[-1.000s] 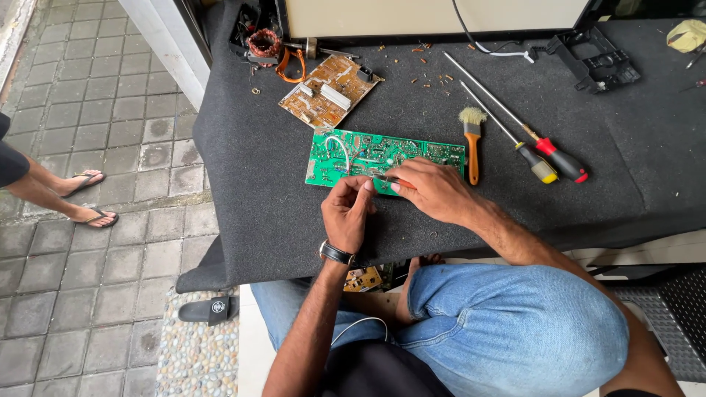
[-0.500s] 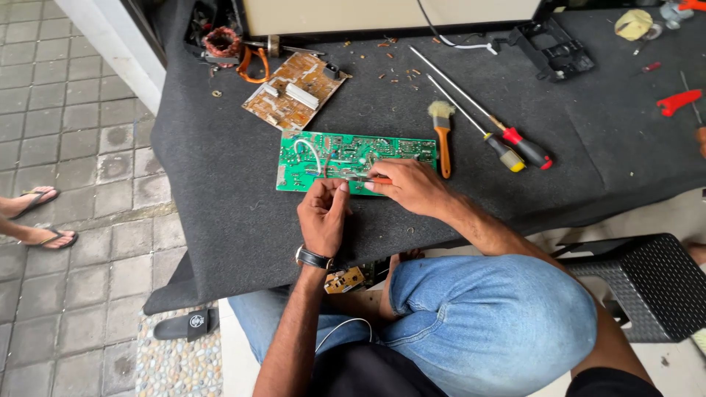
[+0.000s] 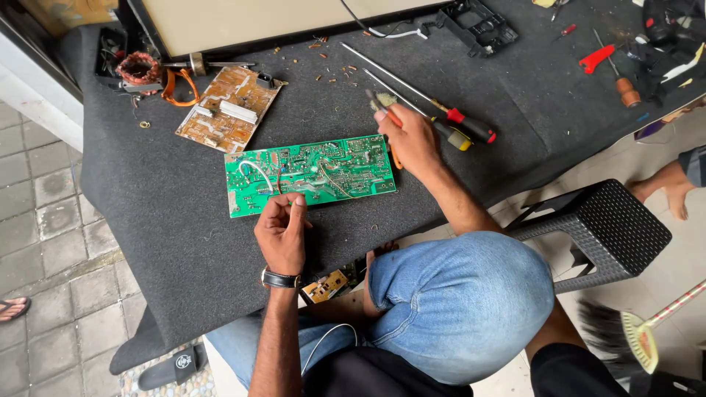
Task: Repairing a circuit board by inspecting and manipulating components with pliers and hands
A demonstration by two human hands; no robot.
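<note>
The green circuit board [image 3: 312,173] lies flat, solder side up, in the middle of a dark grey felt-covered table [image 3: 184,242], with a white wire looping over its left part. The left hand [image 3: 282,231] sits at the board's near edge, fingers curled in with thumb and fingertips pinched together right at the rim. Looks like it's pinching the edge or something tiny there, but I can't tell for sure what's between the fingers. There's a black wristwatch [image 3: 280,279] on that wrist.

The right hand [image 3: 409,136] is off the board's far right corner, closed around a small brush [image 3: 387,103] with an orange handle: bristles poke out past the fingers on the far side, and the handle end shows below the palm, next to the board's right edge.

Just right of that hand are two long screwdrivers, one with a red and black handle [image 3: 471,125] and one with a yellow and black handle [image 3: 450,135], lying side by side, shafts pointing up and left. Up and left of the pinching hand there's a brown circuit board [image 3: 229,109] lying at an angle, and further out a copper coil [image 3: 138,68] near the table's corner. Way off right are a red tool [image 3: 597,57] and a wooden-handled screwdriver [image 3: 624,82]. A black plastic stool [image 3: 596,228] stands beside the person's knee in blue jeans [image 3: 460,301].
</note>
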